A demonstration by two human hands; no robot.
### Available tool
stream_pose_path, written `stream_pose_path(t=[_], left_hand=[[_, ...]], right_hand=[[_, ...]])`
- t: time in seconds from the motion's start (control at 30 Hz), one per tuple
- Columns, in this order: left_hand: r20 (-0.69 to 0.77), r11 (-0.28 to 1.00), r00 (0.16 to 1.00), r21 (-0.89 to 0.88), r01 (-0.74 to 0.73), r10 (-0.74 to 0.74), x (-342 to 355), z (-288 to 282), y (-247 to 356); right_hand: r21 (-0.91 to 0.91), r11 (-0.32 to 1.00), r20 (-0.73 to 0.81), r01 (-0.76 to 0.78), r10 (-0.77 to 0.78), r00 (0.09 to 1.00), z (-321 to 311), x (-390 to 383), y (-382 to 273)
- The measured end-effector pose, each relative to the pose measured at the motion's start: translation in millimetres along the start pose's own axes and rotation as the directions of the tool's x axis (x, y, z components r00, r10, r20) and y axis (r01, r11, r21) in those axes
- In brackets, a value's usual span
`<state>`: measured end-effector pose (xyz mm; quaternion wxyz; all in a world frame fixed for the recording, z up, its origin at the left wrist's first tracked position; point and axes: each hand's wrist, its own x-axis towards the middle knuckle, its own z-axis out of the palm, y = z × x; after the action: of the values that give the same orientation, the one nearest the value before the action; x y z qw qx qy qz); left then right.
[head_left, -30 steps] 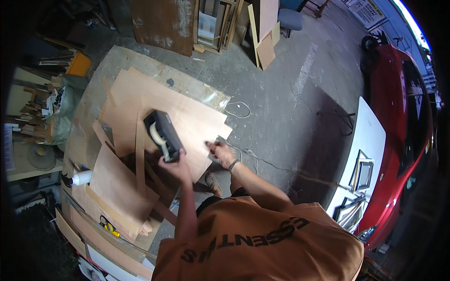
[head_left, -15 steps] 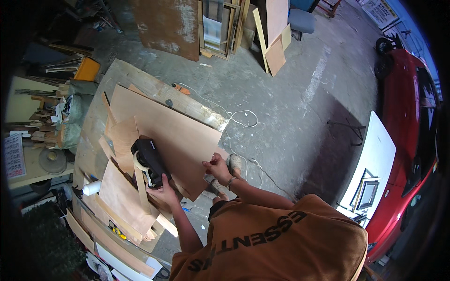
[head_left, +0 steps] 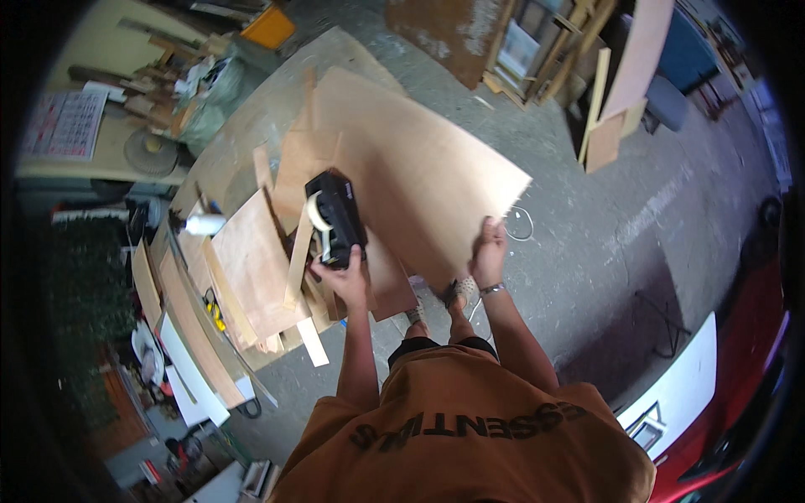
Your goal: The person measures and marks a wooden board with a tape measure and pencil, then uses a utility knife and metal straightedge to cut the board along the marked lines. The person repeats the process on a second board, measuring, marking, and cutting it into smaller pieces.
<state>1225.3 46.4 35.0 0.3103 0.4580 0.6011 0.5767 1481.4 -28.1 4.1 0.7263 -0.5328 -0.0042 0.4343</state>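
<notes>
My left hand [head_left: 344, 278] is closed around the near end of a black tape dispenser [head_left: 345, 220], which carries a roll of pale tape [head_left: 318, 211]. To its right, my right hand [head_left: 489, 253] grips the near right edge of a large thin plywood sheet [head_left: 419, 163]. That side of the sheet is raised and tilted, above another brown board [head_left: 387, 281]. Narrow wood strips and a smaller plywood panel [head_left: 256, 256] lie left of the dispenser. How my right fingers wrap under the sheet is partly hidden.
The pieces lie on a worn worktable [head_left: 335, 54]. A white bottle [head_left: 204, 224] and a yellow-black tool [head_left: 215, 312] are on its left side. Beyond stand leaning boards and frames [head_left: 537, 50]; a white panel [head_left: 683, 377] is at right, and a cord loop [head_left: 521, 225] lies on the floor.
My right hand has taken hold of the plywood sheet's edge, and that side has come up. The dispenser stays in my left hand. The whole view has turned.
</notes>
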Motion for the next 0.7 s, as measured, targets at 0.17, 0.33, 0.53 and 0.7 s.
stream_pose_path(t=[0.17,0.33,0.53,0.7], left_hand=[[-0.057,0.990,0.993,-0.094,-0.108,0.103,-3,17,-5],[-0.095,0.958,0.971,0.210,-0.195,0.218,3,20,-10],[-0.146,0.988,0.981,0.111,-0.109,0.125,4,23,-27],[-0.080,0.972,0.995,0.233,-0.044,0.064,-4,20,-32]], right_hand=[[0.113,0.952,-0.073,0.284,-0.277,0.958,15,-14,-50],[-0.024,0.937,-0.109,0.348,-0.348,0.931,-9,-21,-109],[-0.191,0.912,-0.187,0.363,-0.397,0.899,-90,-46,-187],[-0.248,0.838,-0.326,0.486,-0.545,0.772,-171,-67,-240]])
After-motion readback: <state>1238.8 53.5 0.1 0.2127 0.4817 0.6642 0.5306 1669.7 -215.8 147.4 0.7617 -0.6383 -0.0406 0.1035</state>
